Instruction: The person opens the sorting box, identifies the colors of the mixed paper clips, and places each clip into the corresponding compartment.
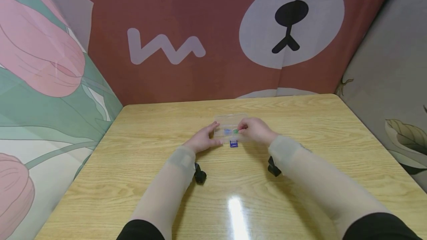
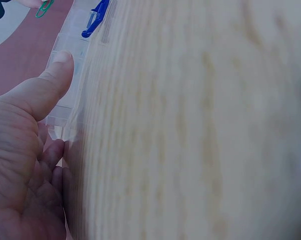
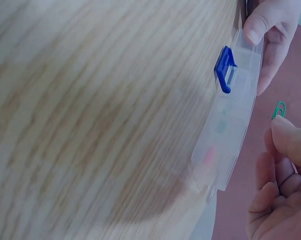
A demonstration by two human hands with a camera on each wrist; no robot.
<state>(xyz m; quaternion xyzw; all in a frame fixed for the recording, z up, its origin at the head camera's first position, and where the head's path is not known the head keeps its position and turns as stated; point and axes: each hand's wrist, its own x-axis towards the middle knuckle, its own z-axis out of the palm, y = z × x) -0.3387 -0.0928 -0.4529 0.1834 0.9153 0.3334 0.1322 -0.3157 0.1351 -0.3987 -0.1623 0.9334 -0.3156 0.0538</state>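
A clear plastic compartment box (image 1: 230,118) with a blue latch (image 3: 224,70) at its front lies on the table, its lid raised at the back. My left hand (image 1: 204,139) holds the box's left end, thumb at the front and fingers at the far side. Between the thumb and fingertip of my right hand (image 1: 256,130) a green paper clip (image 3: 279,109) is pinched, above the right part of the box. Small blue items (image 1: 228,131) show in one compartment. Through the box's front wall in the right wrist view, green and pink contents look blurred.
The wooden table (image 1: 140,180) extends around the box on all sides. Behind it hangs a brown cloth with a bear print (image 1: 213,77). Patterned cloths hang left and right. A small black device (image 1: 200,175) sits under each wrist.
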